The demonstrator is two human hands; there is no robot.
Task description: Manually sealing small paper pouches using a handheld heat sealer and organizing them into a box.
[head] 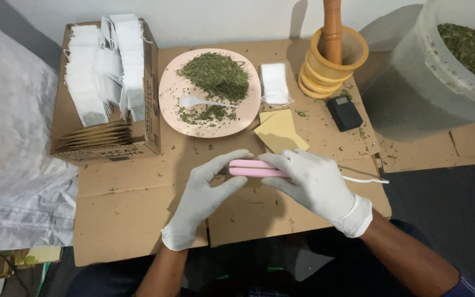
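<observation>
Both my hands wear white gloves and meet over a flat cardboard sheet [138,203]. My right hand [314,184] grips a slim pink device [255,168] with a white cable [366,180] trailing to the right. My left hand [204,195] touches the device's left end with thumb and fingers around it. Just beyond the hands lie tan paper envelopes [279,131]. A pink plate [248,118] farther back holds a heap of dried green herb [215,74] and a white plastic spoon [196,101].
A cardboard box [149,99] at the back left holds stacks of white sachets [103,71]. A small white pile of sachets [275,82], a yellow mortar with wooden pestle [332,58], a small black scale [343,113] and a large tub of herb [457,66] stand at the back right. A white sack [12,148] lies left.
</observation>
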